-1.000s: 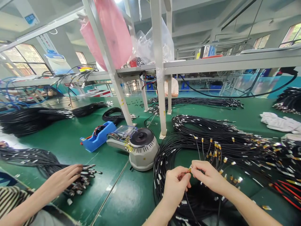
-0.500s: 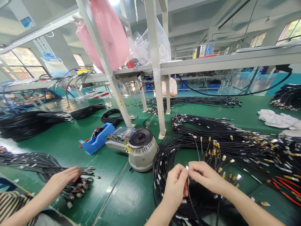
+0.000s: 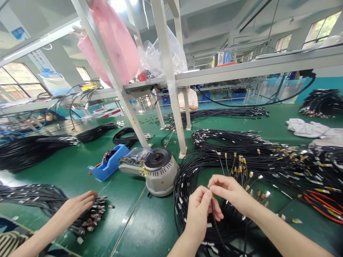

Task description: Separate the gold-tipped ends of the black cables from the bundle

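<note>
Close together over the coiled cables, my left hand (image 3: 198, 211) and my right hand (image 3: 232, 192) both pinch near the end of one black cable (image 3: 215, 223). Its lower length hangs down from my fingers. The fingertips hide most of the end, where a little yellow shows. Beneath and around my hands lies a large coil of black cables (image 3: 184, 182) with white tags. Several cable ends with yellow-and-white tags (image 3: 242, 160) stick up just beyond my right hand.
A grey round tape dispenser (image 3: 162, 180) and a blue tape holder (image 3: 111, 162) stand left of the coil. At far left a co-worker's hand (image 3: 77, 207) rests on a cable bundle (image 3: 34, 194). White shelf posts (image 3: 174, 107) rise ahead. White gloves (image 3: 308, 128) lie at right.
My right hand's fingers have closed further over the cable end, covering the white tip seen before. Some left fingers have spread out below. The view has shifted slightly.
</note>
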### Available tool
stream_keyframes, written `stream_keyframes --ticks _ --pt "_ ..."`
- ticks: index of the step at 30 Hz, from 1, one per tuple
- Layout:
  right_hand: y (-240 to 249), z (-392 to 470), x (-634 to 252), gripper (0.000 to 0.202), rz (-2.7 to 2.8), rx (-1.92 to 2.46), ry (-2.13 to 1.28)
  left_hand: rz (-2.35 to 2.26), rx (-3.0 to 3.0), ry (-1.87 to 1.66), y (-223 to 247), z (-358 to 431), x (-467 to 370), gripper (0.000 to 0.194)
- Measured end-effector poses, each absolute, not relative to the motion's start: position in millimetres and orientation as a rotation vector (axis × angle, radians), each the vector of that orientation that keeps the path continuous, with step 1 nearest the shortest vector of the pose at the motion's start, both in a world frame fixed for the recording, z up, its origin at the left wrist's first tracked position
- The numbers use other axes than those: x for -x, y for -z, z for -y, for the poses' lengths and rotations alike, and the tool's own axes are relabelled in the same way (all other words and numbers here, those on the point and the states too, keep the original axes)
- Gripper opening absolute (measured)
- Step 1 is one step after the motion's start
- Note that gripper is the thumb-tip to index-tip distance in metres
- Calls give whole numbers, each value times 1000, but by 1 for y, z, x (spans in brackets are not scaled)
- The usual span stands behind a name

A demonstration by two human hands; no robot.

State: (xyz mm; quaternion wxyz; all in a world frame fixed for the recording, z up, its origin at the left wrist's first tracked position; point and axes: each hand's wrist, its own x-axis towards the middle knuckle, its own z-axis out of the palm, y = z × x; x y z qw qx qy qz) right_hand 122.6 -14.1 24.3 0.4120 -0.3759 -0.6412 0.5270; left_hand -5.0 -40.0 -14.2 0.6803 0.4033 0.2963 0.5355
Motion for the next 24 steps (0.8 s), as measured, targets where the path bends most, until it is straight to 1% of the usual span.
stream_keyframes --ticks 5,10,13,16,21,24 --pt "-26 17 -123 19 1585 918 -1323 -492 -638 -1048 14 39 1 34" --pt "-23 15 -122 19 1603 894 -1313 -501 -505 -969 11 38 0 29" --pt "-22 16 -119 18 1652 909 -1234 -504 -442 -933 9 37 3 25" --pt "-21 16 -116 19 1695 935 -1152 -513 -445 -977 10 37 5 22" --pt "-18 12 -117 20 1657 974 -1177 -542 -460 -1036 11 41 3 22" --pt "-15 9 -119 21 1617 1035 -1116 -608 -556 -1099 10 44 1 21"
